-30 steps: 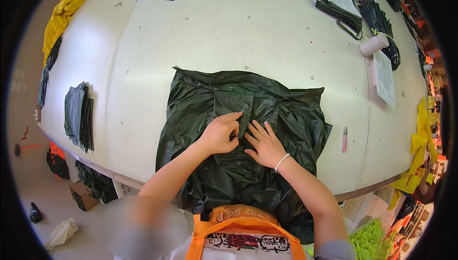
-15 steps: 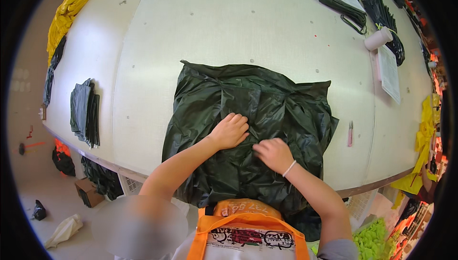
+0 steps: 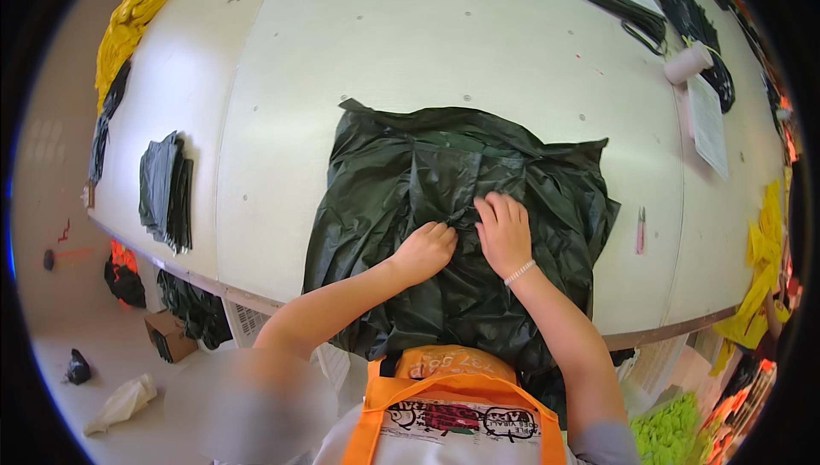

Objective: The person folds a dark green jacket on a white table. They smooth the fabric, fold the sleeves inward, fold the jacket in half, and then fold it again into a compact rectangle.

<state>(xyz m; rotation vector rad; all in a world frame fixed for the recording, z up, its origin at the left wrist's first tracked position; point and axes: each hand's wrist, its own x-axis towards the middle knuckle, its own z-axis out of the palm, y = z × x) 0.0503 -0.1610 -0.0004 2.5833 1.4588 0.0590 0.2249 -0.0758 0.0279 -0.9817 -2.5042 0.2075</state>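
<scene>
At the centre of the frame, glossy, thin dark green fabric lies in crinkled folds on the pale, smooth table. The left hand is curled nearly closed on it; the right hand, wearing a beaded bracelet, has half-bent fingers touching it. Whether either pinches the cloth, I cannot tell. Slim pink-handled snips lie at right; a flat, layered dark stack sits at left; bunched yellow material fills the upper left.
</scene>
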